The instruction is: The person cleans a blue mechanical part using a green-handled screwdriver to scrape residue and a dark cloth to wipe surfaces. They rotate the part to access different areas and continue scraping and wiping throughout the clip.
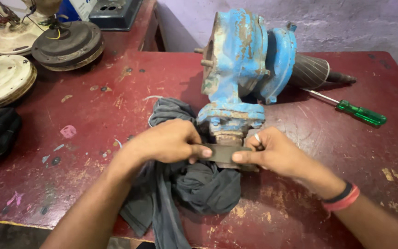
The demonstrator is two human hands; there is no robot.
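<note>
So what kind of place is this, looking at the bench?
Probably a small motor or appliance repair shop. A rusty blue pump housing with its rotor showing sits on a worn red workbench, dismantled ceiling-fan motors lie at the far left, and a green-handled screwdriver lies nearby.

Your left hand (169,143) and right hand (272,152) pinch a matt dark strip (221,153), abrasive-looking, against the pump housing (236,60) of cast metal, chipped blue paint, rust, soft grey cloth (203,184), scuffed red-painted table (300,124), glossy green plastic screwdriver (360,112).
</note>
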